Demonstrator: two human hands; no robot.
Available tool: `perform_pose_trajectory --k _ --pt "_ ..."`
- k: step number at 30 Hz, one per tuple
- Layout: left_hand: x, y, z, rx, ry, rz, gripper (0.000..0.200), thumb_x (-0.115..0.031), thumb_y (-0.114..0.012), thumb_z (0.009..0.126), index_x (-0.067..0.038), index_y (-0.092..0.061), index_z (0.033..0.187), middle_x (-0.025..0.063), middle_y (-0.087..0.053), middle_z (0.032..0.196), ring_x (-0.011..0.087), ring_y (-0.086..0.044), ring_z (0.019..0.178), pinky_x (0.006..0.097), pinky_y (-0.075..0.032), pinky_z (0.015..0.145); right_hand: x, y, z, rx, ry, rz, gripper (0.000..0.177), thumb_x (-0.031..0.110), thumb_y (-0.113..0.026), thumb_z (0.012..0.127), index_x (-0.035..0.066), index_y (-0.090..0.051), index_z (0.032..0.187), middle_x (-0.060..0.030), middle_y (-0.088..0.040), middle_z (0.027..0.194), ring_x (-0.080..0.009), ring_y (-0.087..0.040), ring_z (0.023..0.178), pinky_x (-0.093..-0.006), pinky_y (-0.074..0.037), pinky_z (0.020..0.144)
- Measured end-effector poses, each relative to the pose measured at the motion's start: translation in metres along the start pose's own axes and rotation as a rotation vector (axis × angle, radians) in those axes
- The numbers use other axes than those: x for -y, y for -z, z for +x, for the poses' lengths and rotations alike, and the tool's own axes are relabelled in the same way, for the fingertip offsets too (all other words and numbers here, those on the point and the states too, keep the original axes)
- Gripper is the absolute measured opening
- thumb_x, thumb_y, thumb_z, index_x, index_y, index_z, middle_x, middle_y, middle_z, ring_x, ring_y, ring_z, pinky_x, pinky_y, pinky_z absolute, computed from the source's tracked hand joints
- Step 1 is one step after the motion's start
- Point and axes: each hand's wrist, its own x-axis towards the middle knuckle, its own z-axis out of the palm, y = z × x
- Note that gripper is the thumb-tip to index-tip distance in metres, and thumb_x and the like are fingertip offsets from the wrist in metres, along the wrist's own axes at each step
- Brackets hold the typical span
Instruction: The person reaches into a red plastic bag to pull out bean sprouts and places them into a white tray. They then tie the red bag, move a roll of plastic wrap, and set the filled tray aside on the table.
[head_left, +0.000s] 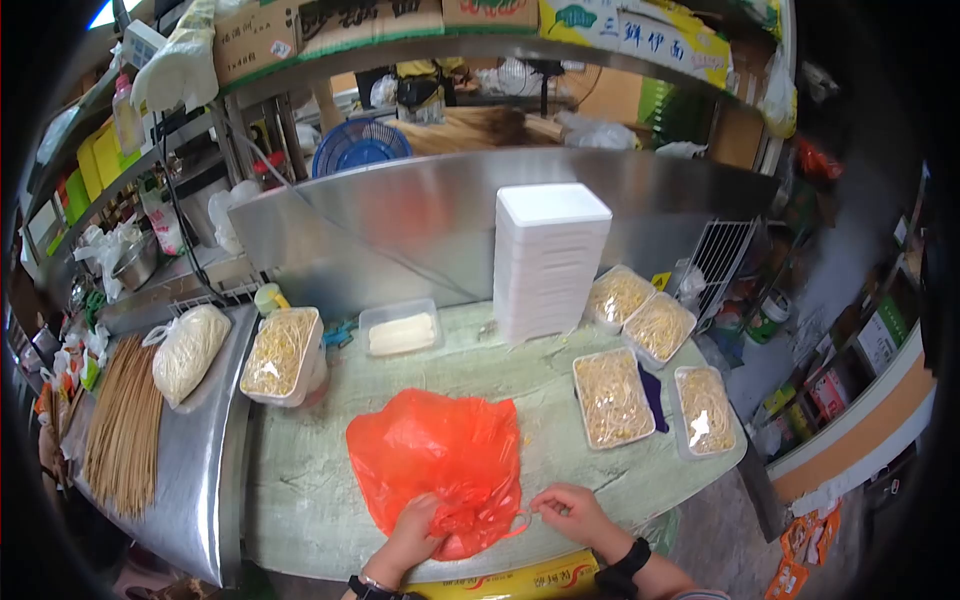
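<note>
A red plastic bag (425, 440) is lying bunched near the front of a pale green table (300, 505), a person's two bare hands gripping its near end.
The bag's bulk is spreading ahead of the grip, its gathered end pointing toward the person. The left hand (412, 532) is nearer, clutching the folds; the right hand (572, 514), just beside the bag, is pinching a thin loop (521, 521) of it. Red film is hiding any contents, folds are covering the left fingertips, and the frame is cutting off both forearms.

A blue basket (360, 150) shows behind the metal panel (345, 235).
</note>
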Motion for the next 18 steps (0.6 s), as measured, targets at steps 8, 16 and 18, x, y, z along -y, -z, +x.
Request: perform_pose_trajectory --k 8,16,18 --pt "0.008 -0.004 -0.004 0.002 -0.025 0.017 0.024 -0.013 -0.066 0.082 -0.007 -0.067 0.105 0.0130 -0.067 0.099 0.0332 -0.062 0.097 0.0399 -0.048 0.085 0.113 0.074 0.050 0.138 0.215 -0.299 0.017 0.017 -0.067 0.088 0.009 -0.069 0.103 -0.0076 -0.068 0.088 -0.0188 -0.065 0.068 -0.0303 -0.052 0.062" --pt "0.003 -0.010 -0.009 -0.094 -0.078 0.078 0.028 -0.002 -0.060 0.080 -0.005 -0.066 0.108 0.0179 -0.064 0.098 0.0383 -0.059 0.096 0.0438 -0.047 0.084 0.158 0.173 0.228 -0.414 0.554 -0.876 0.019 0.013 -0.068 0.083 0.006 -0.066 0.101 -0.0097 -0.067 0.090 -0.0244 -0.067 0.076 -0.0362 -0.054 0.067" --pt "0.001 -0.010 -0.008 -0.092 -0.043 0.028 0.028 -0.002 -0.060 0.080 -0.005 -0.066 0.108 0.0174 -0.064 0.099 0.0374 -0.059 0.096 0.0439 -0.047 0.084 0.152 0.178 0.261 -0.585 0.749 -1.139 0.021 0.010 -0.066 0.081 0.007 -0.066 0.101 -0.0090 -0.065 0.094 -0.0254 -0.065 0.086 -0.0380 -0.054 0.070"
